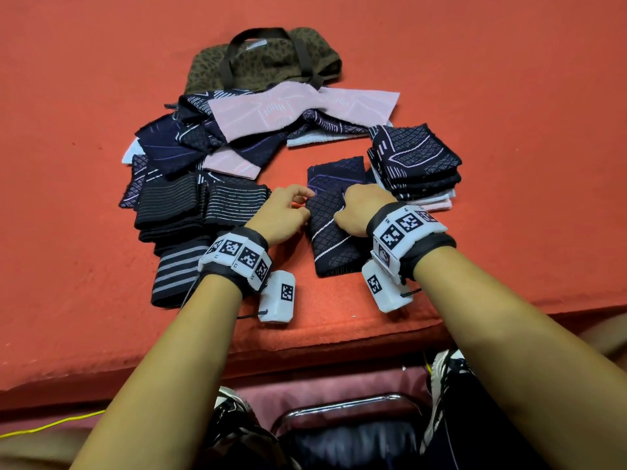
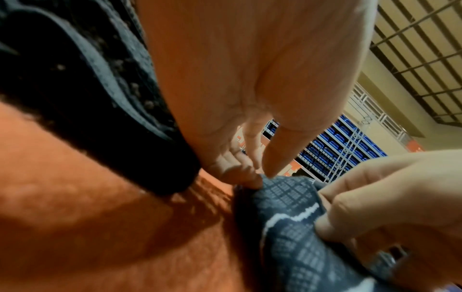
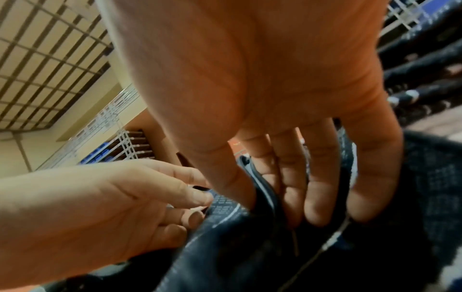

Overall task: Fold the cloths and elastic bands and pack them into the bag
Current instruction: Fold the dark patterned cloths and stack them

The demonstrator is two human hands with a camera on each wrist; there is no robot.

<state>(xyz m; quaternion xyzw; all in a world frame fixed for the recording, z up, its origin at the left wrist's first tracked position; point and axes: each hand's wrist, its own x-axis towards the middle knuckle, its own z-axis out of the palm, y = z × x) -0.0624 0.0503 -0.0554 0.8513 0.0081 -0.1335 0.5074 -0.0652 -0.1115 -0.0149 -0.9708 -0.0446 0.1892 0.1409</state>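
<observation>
So the whole thing sits on a fuzzy red-orange felt table cover (image 1: 475, 79), kind of nappy up close. At the far side there's a soft, slumped brown leopard-print bag (image 1: 264, 61) with dark strap handles. In front of it is a messy pile of unfolded cloths (image 1: 210, 137), navy knit with a pale pink one thrown across the top. Left of the hands is a stack of ribbed, striped elastic bands (image 1: 190, 212), and off to the right a neat square stack of folded cloths (image 1: 415, 164).

The piece being worked on is a navy diamond-pattern cloth (image 1: 334, 228) with a thin white wavy line, lying flat right at the near edge between both wrists. The left hand (image 1: 283, 215) pinches its left edge between thumb and fingertip, fingers narrow. The right hand (image 1: 359, 206) has its thumb tucked under a raised fold and the fingers curled over the top, gripping it.
</observation>
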